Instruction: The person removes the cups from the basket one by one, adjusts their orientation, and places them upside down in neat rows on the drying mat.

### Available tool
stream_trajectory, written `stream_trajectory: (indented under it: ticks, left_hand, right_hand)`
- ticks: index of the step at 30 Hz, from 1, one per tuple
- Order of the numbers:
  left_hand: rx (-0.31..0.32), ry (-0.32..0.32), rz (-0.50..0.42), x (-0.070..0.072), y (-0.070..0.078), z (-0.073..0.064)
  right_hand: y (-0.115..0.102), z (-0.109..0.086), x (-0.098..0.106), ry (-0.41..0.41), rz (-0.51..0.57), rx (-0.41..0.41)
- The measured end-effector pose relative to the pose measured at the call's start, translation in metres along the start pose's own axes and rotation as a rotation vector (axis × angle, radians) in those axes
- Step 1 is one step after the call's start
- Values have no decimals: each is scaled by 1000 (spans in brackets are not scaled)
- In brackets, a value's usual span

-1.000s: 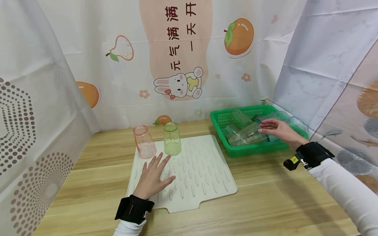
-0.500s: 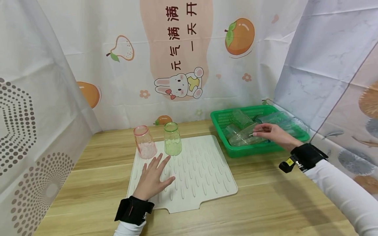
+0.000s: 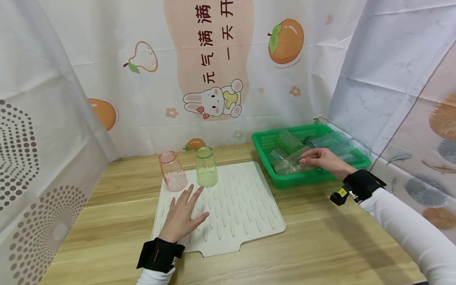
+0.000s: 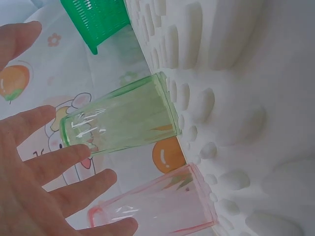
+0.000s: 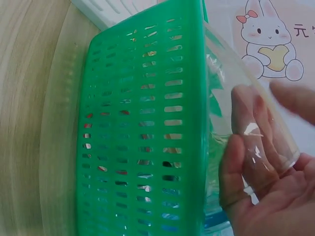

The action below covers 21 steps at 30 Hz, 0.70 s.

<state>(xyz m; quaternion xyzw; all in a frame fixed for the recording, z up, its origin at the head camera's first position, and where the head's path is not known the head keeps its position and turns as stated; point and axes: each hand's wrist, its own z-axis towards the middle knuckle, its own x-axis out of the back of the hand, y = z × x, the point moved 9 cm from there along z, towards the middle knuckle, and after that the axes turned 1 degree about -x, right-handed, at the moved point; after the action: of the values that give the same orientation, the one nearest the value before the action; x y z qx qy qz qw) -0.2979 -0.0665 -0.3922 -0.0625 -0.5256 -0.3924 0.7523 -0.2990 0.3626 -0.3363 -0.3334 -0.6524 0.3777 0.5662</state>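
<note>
My right hand (image 3: 323, 161) reaches over the green basket (image 3: 303, 181) and grips a clear glass (image 3: 288, 163) that lies tilted there. In the right wrist view, the thumb is on the near side of the glass (image 5: 229, 73) and fingers show through its wall. My left hand (image 3: 181, 217) hovers low over the white draining mat (image 3: 246, 206), fingers spread, holding nothing. Just beyond its fingertips a pink glass (image 3: 174, 174) and a green glass (image 3: 206, 170) stand on the mat, wider end down. The left wrist view shows the green glass (image 4: 123, 115) beside the fingers.
Several more clear and tinted glasses, including a greenish one (image 3: 289, 140), lie jumbled in the basket at the back right. A patterned curtain (image 3: 142, 103) hangs behind and at both sides of the wooden table (image 3: 117, 221).
My right hand has moved left and slightly down, from over the basket onto the clear glass, and its fingers have closed around it. The left hand stays in place.
</note>
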Motion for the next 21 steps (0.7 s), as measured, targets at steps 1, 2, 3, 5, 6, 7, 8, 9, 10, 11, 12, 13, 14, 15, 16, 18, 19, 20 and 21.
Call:
stream_trajectory:
  ticks: [1,2,3,5,6,7,8,9,10,11,12,13,14,15,16,18,19,20,21]
  left_hand:
    - [1,1,1,0,0,0]
    - [2,1,2,0,-1,-1]
    - [5,0,2,0,-1,-1]
    - [9,-1,-1,-1,-2,-2]
    - [10,-3,-2,-1,-2,-3]
    - [10,-4,-2,-2,-2,-3]
    - [10,-6,-2,-3,-2,-3]
    - [8,-8,0,-3,-2,-3]
    - [7,-9,1,-4,-2,-4]
    - [6,-10,2,-4,-2,-4]
    - [5,-11,4,-4,-2,-4]
    - [3,-11,4,-4,-1,-4]
    - [2,-10,4,-4,-1,-4]
    - [0,-9,4,-4,-1,-3]
    - [-1,-8,2,-4,-1,-3]
    - [-3,-6,5,-3,-1,-2]
    - [-3,-6,5,-3,-1,-2]
    - [-3,-8,6,-3,-1,-1]
    - [-2,-11,6,-3,-1,-1]
  right_hand:
    - [0,0,0,9,-11,-5]
    - [0,1,0,16,-22,-9]
    - [1,1,0,22,-32,-12]
    - [0,1,-2,25,-37,-12]
    - [0,1,-2,26,-37,-12]
    - [-1,1,-2,28,-34,-12]
    - [-2,0,-3,28,-32,-9]
    - [-3,-1,-2,31,-28,-8]
    - [-5,-2,-2,32,-25,-5]
    - [-6,-3,-2,37,-24,-4]
    - [-8,-4,-2,39,-25,2]
    - [-10,-5,-1,44,-22,6]
    - [-12,-6,0,48,-20,9]
    - [-13,-6,1,53,-20,11]
    - [-15,-6,2,56,-17,14]
    - [-18,-6,4,63,-11,20]
    - [-19,-6,5,68,-7,19]
    - [-21,-6,5,71,-5,21]
    - [-22,-6,6,76,-4,21]
